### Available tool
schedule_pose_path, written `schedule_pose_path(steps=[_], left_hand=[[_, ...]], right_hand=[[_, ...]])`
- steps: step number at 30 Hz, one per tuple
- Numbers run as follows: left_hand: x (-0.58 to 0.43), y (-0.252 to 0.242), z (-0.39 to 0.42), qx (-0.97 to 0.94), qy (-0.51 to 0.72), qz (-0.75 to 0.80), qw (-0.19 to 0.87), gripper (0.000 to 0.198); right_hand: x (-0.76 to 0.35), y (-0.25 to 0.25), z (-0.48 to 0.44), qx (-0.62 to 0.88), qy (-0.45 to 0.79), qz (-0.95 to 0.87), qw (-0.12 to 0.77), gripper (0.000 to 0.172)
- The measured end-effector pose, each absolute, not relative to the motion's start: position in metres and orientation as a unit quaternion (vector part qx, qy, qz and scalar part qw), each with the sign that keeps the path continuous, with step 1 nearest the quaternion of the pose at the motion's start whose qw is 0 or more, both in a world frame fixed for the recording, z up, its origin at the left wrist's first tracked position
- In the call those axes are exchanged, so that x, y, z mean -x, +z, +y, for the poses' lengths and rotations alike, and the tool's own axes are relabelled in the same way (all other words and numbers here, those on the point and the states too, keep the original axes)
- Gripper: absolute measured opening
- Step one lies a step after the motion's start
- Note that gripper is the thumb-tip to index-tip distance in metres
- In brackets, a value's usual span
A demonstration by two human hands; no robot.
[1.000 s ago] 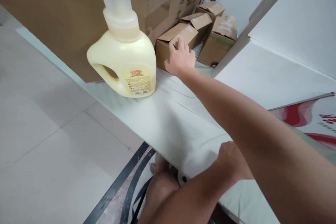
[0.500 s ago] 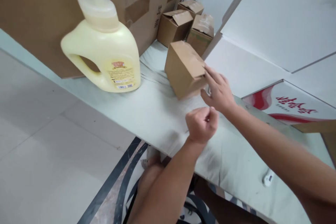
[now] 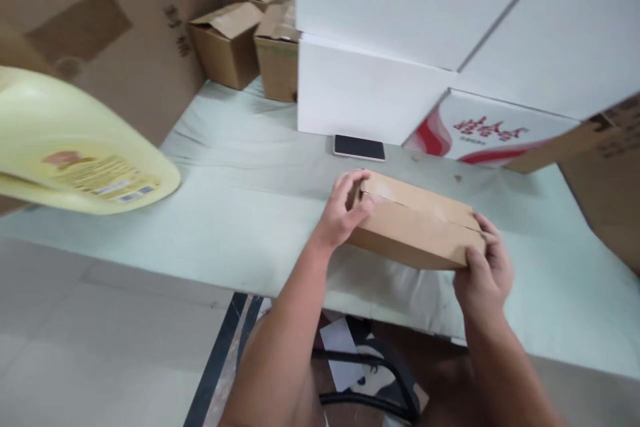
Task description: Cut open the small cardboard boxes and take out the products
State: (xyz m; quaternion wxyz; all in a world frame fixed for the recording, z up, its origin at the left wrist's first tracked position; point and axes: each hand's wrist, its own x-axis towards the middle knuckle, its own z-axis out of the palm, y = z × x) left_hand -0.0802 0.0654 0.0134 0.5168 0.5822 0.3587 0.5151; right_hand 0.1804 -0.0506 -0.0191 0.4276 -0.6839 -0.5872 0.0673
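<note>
A small brown cardboard box (image 3: 415,220) is held between my two hands above the near part of the table. Its top has a seam with shiny tape along it. My left hand (image 3: 345,207) grips the left end, thumb on the top face. At the opposite end, my right hand (image 3: 485,270) has its thumb on the near edge and its fingers behind the corner. The box is slightly tilted, and its underside is hidden.
A yellow detergent jug (image 3: 100,153) stands at the left before a large carton (image 3: 165,80). Several small boxes (image 3: 225,47) sit at the back. A phone (image 3: 359,147) lies near white cartons (image 3: 370,87). The cloth-covered table (image 3: 240,227) has its front edge close to me.
The view has swung right. The cardboard box has come from beside the jug to the table's near middle. My left hand, a fist before, now grips it along with my right.
</note>
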Motion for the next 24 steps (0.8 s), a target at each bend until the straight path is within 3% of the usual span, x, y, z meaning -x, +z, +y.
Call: schedule_pose_path(steps=[8,14,20,24], left_hand=[[0.06,0.008,0.06,-0.55,0.459,0.336,0.611,0.058],[0.048,0.012,0.045,-0.543,0.453,0.342,0.619,0.06],[0.043,0.012,0.044,-0.506,0.472,0.352,0.63,0.059],[0.043,0.011,0.046,-0.495,0.476,0.35,0.637,0.058]], right_hand=[[-0.193,-0.017,-0.05,0.628,0.108,-0.525,0.564,0.022],[-0.201,-0.01,-0.067,0.632,0.104,-0.512,0.573,0.026],[-0.193,-0.003,-0.066,0.553,0.198,-0.395,0.706,0.042],[-0.201,-0.004,-0.062,0.537,0.246,-0.373,0.716,0.038]])
